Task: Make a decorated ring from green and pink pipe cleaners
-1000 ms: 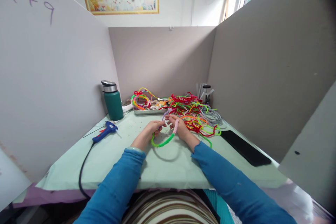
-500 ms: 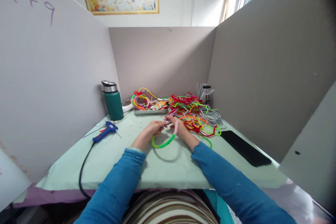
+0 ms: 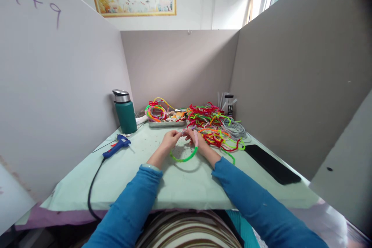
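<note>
Between my hands hangs a hoop of fuzzy pipe cleaner (image 3: 183, 159), green along the bottom and pale pink up its right side. My left hand (image 3: 170, 140) pinches the hoop's upper left part, where a bit of lilac shows. Close beside it, my right hand (image 3: 196, 139) has its fingers closed on the lilac stretch at the top, with the pink part passing in front of that hand. The fingertips nearly meet, and the exact grip is too small to make out. The hoop is held above the table, and its shadow falls below it.
A heap of coloured pipe cleaners (image 3: 207, 118) lies behind my right hand, with grey coils (image 3: 234, 128) beside it. At the back stands a metal tray (image 3: 167, 124) with small pieces and finished-looking hoops. Left are a green bottle (image 3: 125, 116) and a blue glue gun (image 3: 116, 147); right, a black flat object (image 3: 271, 164).
The left hand has shifted slightly up, and the hoop has turned a little to the right, looking rounder. The right hand stays nearly in place, its fingers curled more.
</note>
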Action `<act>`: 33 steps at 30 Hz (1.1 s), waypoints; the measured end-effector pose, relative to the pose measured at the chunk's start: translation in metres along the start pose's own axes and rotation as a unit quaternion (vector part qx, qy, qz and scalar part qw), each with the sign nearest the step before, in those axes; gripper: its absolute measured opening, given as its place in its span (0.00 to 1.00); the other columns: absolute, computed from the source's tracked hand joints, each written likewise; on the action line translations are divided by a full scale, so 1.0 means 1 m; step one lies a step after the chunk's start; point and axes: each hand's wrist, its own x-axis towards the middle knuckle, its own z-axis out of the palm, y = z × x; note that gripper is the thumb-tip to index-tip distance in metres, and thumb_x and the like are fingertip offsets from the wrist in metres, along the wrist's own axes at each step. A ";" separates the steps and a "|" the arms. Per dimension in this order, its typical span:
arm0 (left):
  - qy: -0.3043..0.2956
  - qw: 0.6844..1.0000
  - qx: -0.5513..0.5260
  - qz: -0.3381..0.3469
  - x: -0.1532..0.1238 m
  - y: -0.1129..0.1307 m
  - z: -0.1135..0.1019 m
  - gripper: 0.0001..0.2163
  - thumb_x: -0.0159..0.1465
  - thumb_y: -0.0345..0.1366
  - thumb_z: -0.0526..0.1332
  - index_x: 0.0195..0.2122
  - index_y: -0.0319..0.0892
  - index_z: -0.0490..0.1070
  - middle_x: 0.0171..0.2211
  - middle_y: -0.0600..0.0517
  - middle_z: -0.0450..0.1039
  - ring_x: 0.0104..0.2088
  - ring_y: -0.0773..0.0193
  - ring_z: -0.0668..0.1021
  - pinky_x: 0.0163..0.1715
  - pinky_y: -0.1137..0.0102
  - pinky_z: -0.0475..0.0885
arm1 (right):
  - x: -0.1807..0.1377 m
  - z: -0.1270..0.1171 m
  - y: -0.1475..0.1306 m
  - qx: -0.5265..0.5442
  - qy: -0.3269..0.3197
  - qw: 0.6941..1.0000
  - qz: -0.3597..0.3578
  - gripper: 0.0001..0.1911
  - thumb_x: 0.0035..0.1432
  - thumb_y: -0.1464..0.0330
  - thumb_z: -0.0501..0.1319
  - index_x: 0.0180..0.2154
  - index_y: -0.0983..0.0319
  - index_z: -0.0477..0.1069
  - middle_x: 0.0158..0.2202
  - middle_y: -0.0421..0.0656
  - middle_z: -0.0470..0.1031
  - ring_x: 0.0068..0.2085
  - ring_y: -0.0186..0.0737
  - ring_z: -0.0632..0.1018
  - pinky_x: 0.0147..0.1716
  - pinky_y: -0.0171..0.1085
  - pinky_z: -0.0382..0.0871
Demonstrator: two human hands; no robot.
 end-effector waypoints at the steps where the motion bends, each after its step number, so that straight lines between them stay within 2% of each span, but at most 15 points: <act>1: 0.017 1.000 0.013 0.004 0.002 -0.002 0.000 0.14 0.54 0.46 0.62 0.26 0.38 0.67 0.14 0.60 0.55 0.14 0.75 0.58 0.15 0.76 0.51 | 0.000 0.000 0.001 0.000 -0.004 1.000 -0.006 0.31 0.54 0.45 0.50 0.38 0.65 0.75 0.35 0.50 0.75 0.30 0.36 0.71 0.20 0.30 0.63; 5: 0.055 0.997 0.035 0.029 0.007 -0.008 -0.002 0.13 0.55 0.42 0.60 0.36 0.39 0.69 0.16 0.59 0.60 0.15 0.74 0.61 0.15 0.76 0.53 | 0.001 -0.001 0.005 0.003 -0.018 1.000 -0.022 0.31 0.56 0.45 0.49 0.40 0.64 0.75 0.37 0.51 0.75 0.30 0.36 0.72 0.20 0.30 0.64; 13: 0.065 0.995 0.051 0.062 0.009 -0.011 -0.005 0.12 0.55 0.44 0.58 0.30 0.39 0.70 0.17 0.58 0.61 0.16 0.74 0.61 0.17 0.76 0.55 | 0.001 -0.001 0.006 0.008 -0.026 1.000 -0.012 0.30 0.56 0.47 0.50 0.40 0.64 0.75 0.35 0.50 0.75 0.29 0.34 0.71 0.20 0.30 0.63; 20: 0.064 0.998 0.016 0.021 0.005 -0.006 -0.006 0.11 0.55 0.43 0.58 0.29 0.40 0.69 0.16 0.59 0.58 0.14 0.75 0.59 0.15 0.76 0.53 | -0.002 0.000 0.000 0.020 -0.004 0.999 -0.037 0.24 0.52 0.50 0.56 0.35 0.64 0.73 0.30 0.45 0.73 0.26 0.33 0.70 0.22 0.31 0.63; 25: 0.076 0.997 -0.016 -0.009 0.004 -0.005 -0.007 0.11 0.54 0.43 0.60 0.30 0.40 0.68 0.16 0.60 0.57 0.14 0.75 0.59 0.15 0.77 0.53 | -0.004 -0.002 0.002 -0.038 -0.039 0.998 -0.026 0.27 0.54 0.49 0.53 0.28 0.66 0.76 0.25 0.45 0.72 0.27 0.35 0.71 0.26 0.33 0.65; 31: 0.074 0.996 -0.052 -0.016 0.002 -0.002 -0.007 0.11 0.54 0.43 0.60 0.29 0.39 0.66 0.17 0.60 0.56 0.14 0.75 0.58 0.15 0.77 0.53 | -0.005 0.001 -0.002 -0.088 -0.019 0.995 -0.033 0.23 0.50 0.52 0.60 0.40 0.63 0.76 0.26 0.43 0.74 0.26 0.36 0.70 0.26 0.34 0.64; 33: 0.064 0.996 -0.052 -0.022 0.001 -0.001 -0.007 0.11 0.54 0.43 0.60 0.28 0.39 0.66 0.16 0.60 0.56 0.14 0.75 0.58 0.14 0.77 0.53 | -0.006 0.002 -0.005 -0.085 -0.018 0.995 -0.042 0.22 0.51 0.53 0.60 0.40 0.62 0.75 0.27 0.43 0.74 0.26 0.35 0.70 0.26 0.34 0.64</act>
